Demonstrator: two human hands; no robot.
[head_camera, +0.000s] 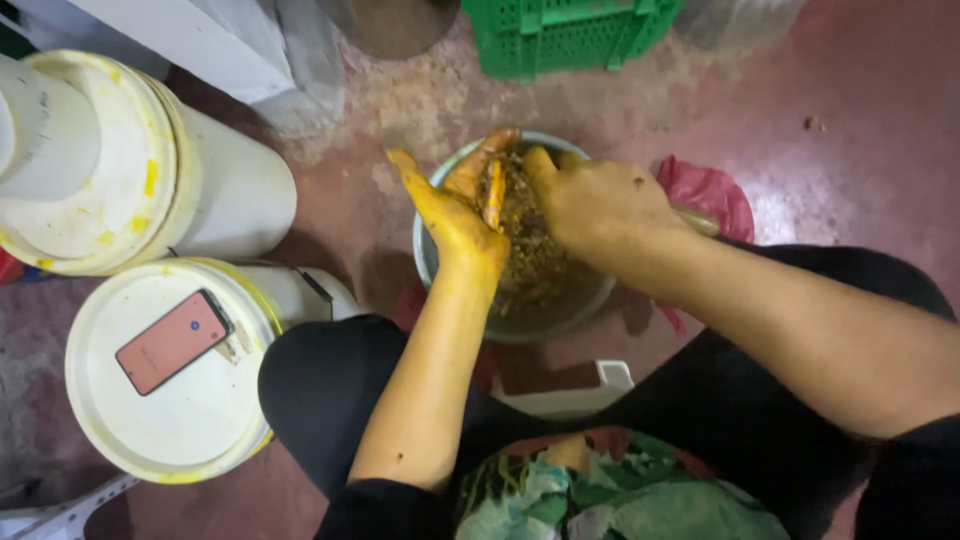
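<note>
Sitting low over the floor, the person is working a brown, crumbly mash inside a round metal bowl between the knees. Their left hand, stained yellow, is spread open against the mash, while the right hand is clenched around a handle, pressing down into it. Beside them a red phone is lying on a white bucket lid; farther off, a green crate is standing.

Food-prep backroom: lidded buckets (stained), green crate.
</note>
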